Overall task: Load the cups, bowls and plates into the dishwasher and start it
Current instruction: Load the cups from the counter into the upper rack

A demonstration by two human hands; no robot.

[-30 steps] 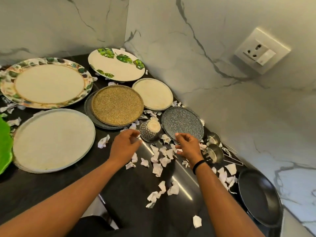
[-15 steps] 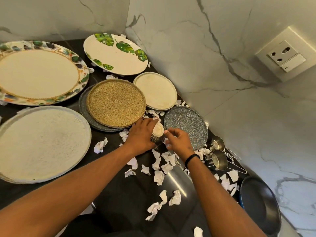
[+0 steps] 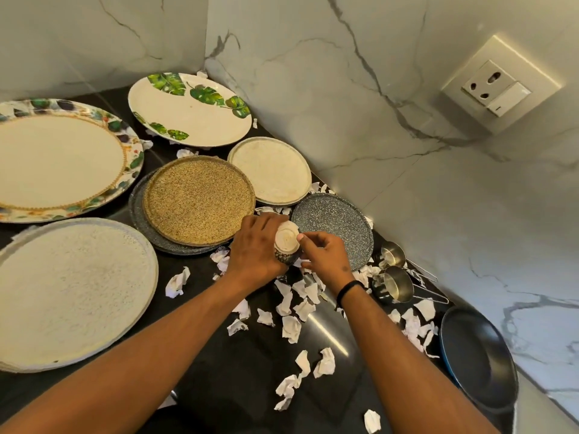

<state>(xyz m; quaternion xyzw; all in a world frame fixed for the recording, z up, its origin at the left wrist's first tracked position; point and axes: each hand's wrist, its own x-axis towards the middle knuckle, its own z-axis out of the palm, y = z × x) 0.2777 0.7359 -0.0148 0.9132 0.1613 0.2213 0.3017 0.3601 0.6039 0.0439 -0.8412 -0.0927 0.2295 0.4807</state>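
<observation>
- Cup [image 3: 286, 242], small, dark-patterned outside and cream inside, sits tipped on its side between my two hands, its mouth facing up toward me; it lies on the dark counter [image 3: 219, 386] near the right-hand wall, between the gold speckled plate [image 3: 199, 200] and the grey speckled plate [image 3: 332, 227].
- My left hand [image 3: 253, 249] wraps its fingers around the cup's left side and grips it.
- My right hand [image 3: 324, 255] has curled fingers, and its thumb tip touches the cup's rim; a black band circles that wrist.
- Gold speckled plate rests on top of a darker grey plate [image 3: 138, 214].
- Toward the back corner of the counter lie a leaf-printed plate [image 3: 191, 120] and a small cream plate [image 3: 271, 173].
- Along the left edge lie a big floral-rimmed plate [image 3: 62, 158] and a big off-white plate [image 3: 72, 292].
- Torn bits of white paper [image 3: 291, 327] are strewn over the counter around my wrists.
- Two small steel measuring cups [image 3: 396, 283] stand by the right wall, just beside the grey speckled plate.
- Dark pan [image 3: 476, 358] sits at the counter's near right corner.
</observation>
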